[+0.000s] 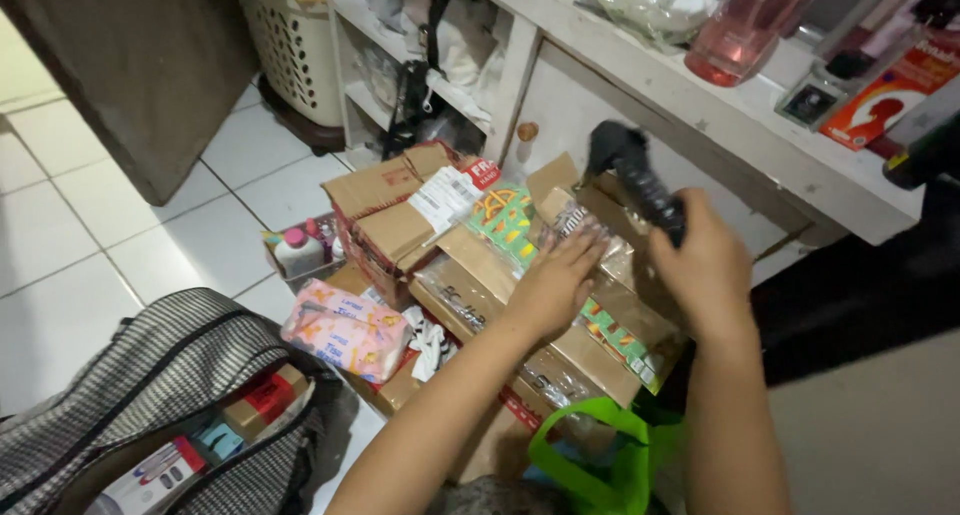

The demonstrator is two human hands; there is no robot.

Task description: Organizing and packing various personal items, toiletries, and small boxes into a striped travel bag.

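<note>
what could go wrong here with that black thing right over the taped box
The right hand holds a black tool, blurred, just above the left hand pressed flat on the taped brown cardboard box; a slip might catch those fingers. The box sits on a leaning pile of other boxes, so pressing may shift it.

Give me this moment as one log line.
left hand: flat on taped cardboard box | right hand: holding black tool | checked bag: open

Left hand point(555, 280): palm down, fingers spread flat, pointing far and right; bare forearm running in from near centre. Right hand point(705, 265): raised just right of it, fingers curled closed in a grip; forearm rising from near edge.
</note>
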